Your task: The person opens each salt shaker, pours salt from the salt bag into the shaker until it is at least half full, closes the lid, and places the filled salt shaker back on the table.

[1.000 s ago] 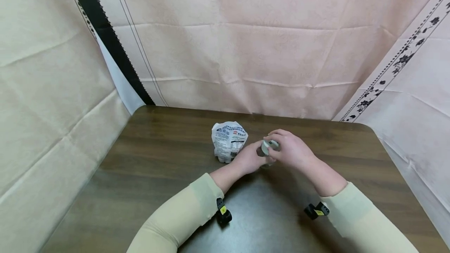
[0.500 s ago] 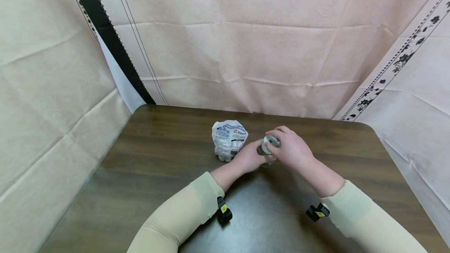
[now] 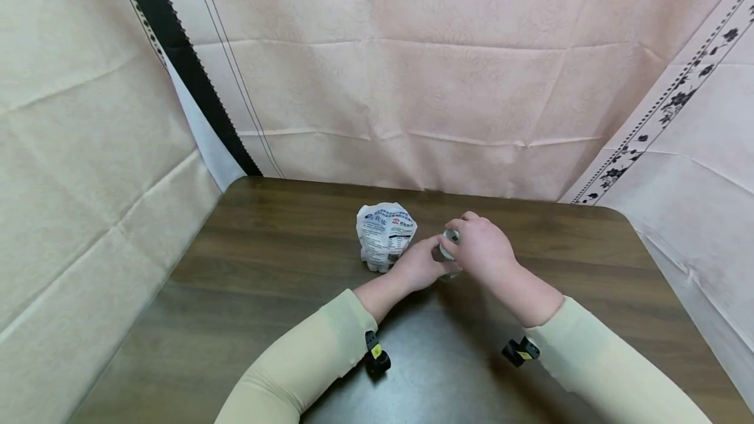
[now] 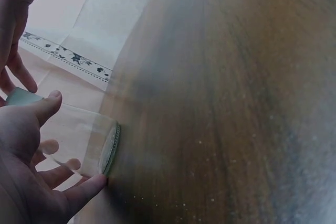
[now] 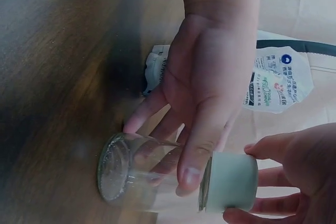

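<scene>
A clear glass jar (image 5: 139,187) stands upright on the table. My left hand (image 3: 419,264) grips its body, with the thumb on one side and the fingers round the other, as the left wrist view shows. At the jar's mouth is a pale green lid (image 5: 233,182); I cannot tell how tightly it sits. My right hand (image 3: 484,248) holds this lid from above between thumb and fingers. In the head view, both hands hide most of the jar. Just left of the jar, near my left hand, a white printed bag (image 3: 385,234) stands on the table.
The brown wooden table (image 3: 265,247) has rounded far corners. Pale pink cloth (image 3: 412,84) hangs behind it, and more cloth hangs at both sides. Each wrist wears a small black camera, such as the left camera (image 3: 377,355).
My right hand has turned and shifted slightly left on the lid, covering more of it in the head view. The left hand, the jar and the bag stay in place.
</scene>
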{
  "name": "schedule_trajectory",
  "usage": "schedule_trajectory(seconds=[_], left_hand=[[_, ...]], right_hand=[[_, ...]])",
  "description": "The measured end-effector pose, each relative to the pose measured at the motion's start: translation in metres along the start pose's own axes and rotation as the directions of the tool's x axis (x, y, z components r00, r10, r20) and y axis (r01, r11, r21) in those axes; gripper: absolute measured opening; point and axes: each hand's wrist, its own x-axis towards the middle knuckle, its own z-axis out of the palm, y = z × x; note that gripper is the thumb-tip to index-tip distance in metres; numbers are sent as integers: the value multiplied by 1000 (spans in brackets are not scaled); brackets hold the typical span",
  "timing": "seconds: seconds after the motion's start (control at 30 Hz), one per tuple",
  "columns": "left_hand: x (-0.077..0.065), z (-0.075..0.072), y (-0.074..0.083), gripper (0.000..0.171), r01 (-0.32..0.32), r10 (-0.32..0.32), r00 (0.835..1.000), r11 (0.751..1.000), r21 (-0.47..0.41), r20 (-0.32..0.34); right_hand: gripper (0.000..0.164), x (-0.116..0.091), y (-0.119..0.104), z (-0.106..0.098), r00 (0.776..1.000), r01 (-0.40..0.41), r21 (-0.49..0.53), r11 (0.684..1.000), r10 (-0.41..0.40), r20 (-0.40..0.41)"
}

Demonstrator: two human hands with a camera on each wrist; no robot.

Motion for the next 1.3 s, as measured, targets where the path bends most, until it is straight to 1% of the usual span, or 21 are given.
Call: schedule_trajectory(seconds=[0.23, 0.47, 0.63, 0.7, 0.8, 1.03, 1.3], left_hand=[[0, -1, 0, 58, 3, -3, 1000, 1000, 8, 13], [1, -2, 0, 66, 3, -3, 1000, 1000, 23, 22], [2, 0, 1, 67, -19, 18, 999, 999, 28, 39], [2, 0, 1, 68, -18, 17, 999, 999, 30, 43], [2, -1, 0, 67, -9, 8, 999, 999, 40, 40], [3, -2, -2, 62, -21, 19, 999, 999, 42, 40], [3, -3, -2, 51, -33, 31, 999, 998, 45, 44]], right_hand=[[34, 0, -1, -1, 1000, 30, -24, 999, -30, 4], [31, -3, 2, -1, 995, 102, 29, 994, -102, -20], [29, -6, 7, -3, 994, 105, 61, 993, -105, -6], [28, -6, 8, -2, 994, 111, 71, 991, -111, 1], [29, -6, 9, -1, 992, 121, 92, 988, -122, 13], [29, -4, 13, 3, 993, 108, 158, 982, -113, 25], [25, -4, 18, 7, 986, 165, 183, 969, -169, 6]])
